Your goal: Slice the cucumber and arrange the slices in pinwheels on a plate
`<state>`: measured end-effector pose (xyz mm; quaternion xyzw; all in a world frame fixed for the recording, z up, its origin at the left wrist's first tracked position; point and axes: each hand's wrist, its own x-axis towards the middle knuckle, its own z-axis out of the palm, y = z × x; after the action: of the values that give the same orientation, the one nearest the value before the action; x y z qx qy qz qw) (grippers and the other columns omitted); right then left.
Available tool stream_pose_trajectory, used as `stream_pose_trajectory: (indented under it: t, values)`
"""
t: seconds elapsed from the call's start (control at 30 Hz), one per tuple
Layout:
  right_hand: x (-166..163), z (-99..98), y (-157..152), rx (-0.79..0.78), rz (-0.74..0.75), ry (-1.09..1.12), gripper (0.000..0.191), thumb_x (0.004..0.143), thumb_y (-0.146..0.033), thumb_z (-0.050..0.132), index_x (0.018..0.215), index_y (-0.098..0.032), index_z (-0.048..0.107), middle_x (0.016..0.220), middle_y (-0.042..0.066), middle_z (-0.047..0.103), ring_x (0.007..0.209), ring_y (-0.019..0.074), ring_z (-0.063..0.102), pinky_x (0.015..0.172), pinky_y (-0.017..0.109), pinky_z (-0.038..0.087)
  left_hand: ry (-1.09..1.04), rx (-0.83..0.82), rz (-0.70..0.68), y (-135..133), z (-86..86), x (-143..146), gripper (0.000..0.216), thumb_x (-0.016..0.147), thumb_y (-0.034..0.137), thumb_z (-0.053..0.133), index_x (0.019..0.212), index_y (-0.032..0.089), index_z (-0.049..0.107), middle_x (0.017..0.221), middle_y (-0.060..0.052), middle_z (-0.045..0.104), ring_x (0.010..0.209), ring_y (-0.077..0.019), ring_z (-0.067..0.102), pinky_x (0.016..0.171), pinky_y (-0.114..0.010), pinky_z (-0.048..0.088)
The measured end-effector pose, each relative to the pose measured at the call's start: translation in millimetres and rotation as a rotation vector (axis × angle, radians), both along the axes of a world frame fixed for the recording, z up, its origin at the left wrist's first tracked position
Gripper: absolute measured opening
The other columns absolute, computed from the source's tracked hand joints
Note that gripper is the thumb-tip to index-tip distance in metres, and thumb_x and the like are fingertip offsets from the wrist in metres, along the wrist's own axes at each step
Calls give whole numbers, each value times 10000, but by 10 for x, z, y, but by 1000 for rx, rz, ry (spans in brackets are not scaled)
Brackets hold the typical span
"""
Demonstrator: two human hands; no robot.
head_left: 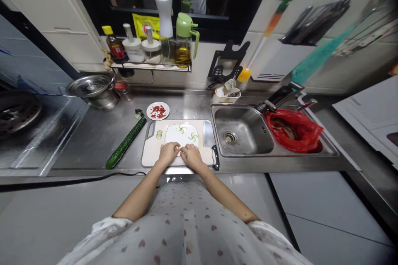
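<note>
Over the near part of a white square plate (182, 131), my left hand (168, 153) and my right hand (192, 157) meet at the fingertips. Both are closed in a pinch around a small pale-green cucumber slice (179, 148), mostly hidden by the fingers. Two pinwheel shapes of thin cucumber slices (193, 137) lie farther back on the plate. The plate rests on a cutting board (152, 154). A short stack of cucumber slices (159, 134) sits on the board's left side, and a knife (207, 132) with a black handle lies along its right side.
Left of the board lies a long cucumber (126, 144), with cut end pieces (138, 114) beyond it. A small plate (150, 112) of chopped red bits stands behind the board. The sink (248, 132) and a red plastic bag (292, 132) are to the right; a steel pot (101, 100) stands back left.
</note>
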<state>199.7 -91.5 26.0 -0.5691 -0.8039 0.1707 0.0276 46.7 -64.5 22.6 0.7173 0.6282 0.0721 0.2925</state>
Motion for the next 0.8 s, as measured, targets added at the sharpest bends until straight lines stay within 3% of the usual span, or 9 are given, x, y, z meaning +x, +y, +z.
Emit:
stream_pose_trajectory:
  t: [0.8]
  values:
    - [-5, 14, 3, -26, 12, -10, 285, 968, -304, 442, 1070, -207, 689, 1029, 105, 600, 975, 225, 485, 805, 322, 349, -21, -6, 24, 2, 4, 4, 246, 838, 247, 559, 1045, 238, 693, 929, -45, 721, 953, -223, 630, 911, -356, 357]
